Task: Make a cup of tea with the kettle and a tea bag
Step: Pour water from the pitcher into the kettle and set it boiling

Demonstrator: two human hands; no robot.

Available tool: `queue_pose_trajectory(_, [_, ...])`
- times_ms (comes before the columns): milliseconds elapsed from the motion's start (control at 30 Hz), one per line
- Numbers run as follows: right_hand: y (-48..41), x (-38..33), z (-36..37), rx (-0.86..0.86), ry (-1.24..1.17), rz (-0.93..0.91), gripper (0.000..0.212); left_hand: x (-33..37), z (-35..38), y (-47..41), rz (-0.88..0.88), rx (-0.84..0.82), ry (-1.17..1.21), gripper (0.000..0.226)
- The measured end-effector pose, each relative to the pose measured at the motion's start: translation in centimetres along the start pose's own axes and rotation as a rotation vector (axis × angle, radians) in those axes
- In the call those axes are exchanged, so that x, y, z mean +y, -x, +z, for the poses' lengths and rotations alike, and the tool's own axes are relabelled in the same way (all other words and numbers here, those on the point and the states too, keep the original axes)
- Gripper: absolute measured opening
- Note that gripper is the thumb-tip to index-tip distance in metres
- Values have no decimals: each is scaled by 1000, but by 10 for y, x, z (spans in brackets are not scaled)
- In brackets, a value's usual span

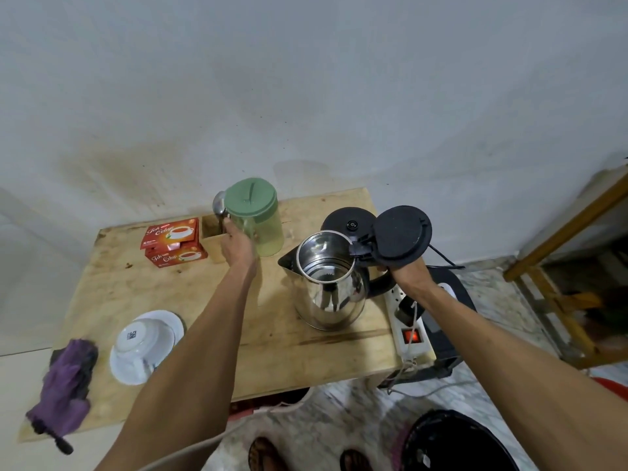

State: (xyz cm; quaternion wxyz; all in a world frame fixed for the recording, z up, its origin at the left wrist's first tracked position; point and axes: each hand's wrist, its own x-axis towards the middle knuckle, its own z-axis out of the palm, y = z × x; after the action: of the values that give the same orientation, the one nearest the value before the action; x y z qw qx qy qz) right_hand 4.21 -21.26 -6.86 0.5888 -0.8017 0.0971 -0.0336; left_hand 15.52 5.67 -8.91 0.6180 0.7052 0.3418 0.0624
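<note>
On the wooden table (190, 294), seen from the head cam looking down, both bare arms are stretched out over the top. The left hand (238, 248) reaches far toward the back, forearm running diagonally up from the bottom edge, and its fingers are wrapped around the handle side of the plastic jug (260, 220), which has a pale green lid and a yellowish see-through body. The jug stands upright near the wall, with a metal spoon (219, 207) sticking up just beside it, right at the fingers.

The right hand (406, 271) is clenched on the black handle of the steel kettle (328, 283), wrist bent, forearm coming in from the lower right. The kettle's body sits to the left of those fingers, just in front of its round black base (350, 220), and I honestly can't tell if it's resting on the wood or lifted a touch. Its black lid (402, 232) is flipped open and stands up just above the hand, so you can see straight down into the shiny inside.

Counts: two red tea bag boxes (173, 243), stacked, left of the jug. One white cup (144, 338) lying upside down on one white saucer (127, 365), near the front left. One purple folded umbrella (63, 382) at the front left corner. One white power strip (406, 321) along the right edge, its switch glowing red.
</note>
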Motion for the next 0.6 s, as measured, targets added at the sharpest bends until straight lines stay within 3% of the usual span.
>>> queue_pose_trajectory(133, [-1, -1, 2, 17, -3, 16, 19, 16, -16, 13, 141, 102, -112, 46])
queue_pose_trajectory(233, [-5, 5, 2, 23, 6, 47, 5, 26, -24, 55, 414, 168, -174, 33])
queue_pose_trajectory(333, [-10, 15, 3, 31, 42, 97, 13, 44, -11, 125, 696, -54, -274, 28])
queue_pose_trajectory(433, [-3, 9, 1, 45, 69, 68, 6, 58, 13, 191, 1036, -277, -459, 35])
queue_pose_trajectory(500, [2, 8, 1, 39, -5, -24, 21, 60, 30, 221, 1273, -362, -649, 42])
queue_pose_trajectory(567, [4, 13, 4, 39, -65, -111, 7, 58, 45, 240, 1449, -388, -865, 45])
queue_pose_trajectory(600, [2, 13, 6, 70, -44, -85, 11, 56, 49, 245, 1499, -395, -967, 43])
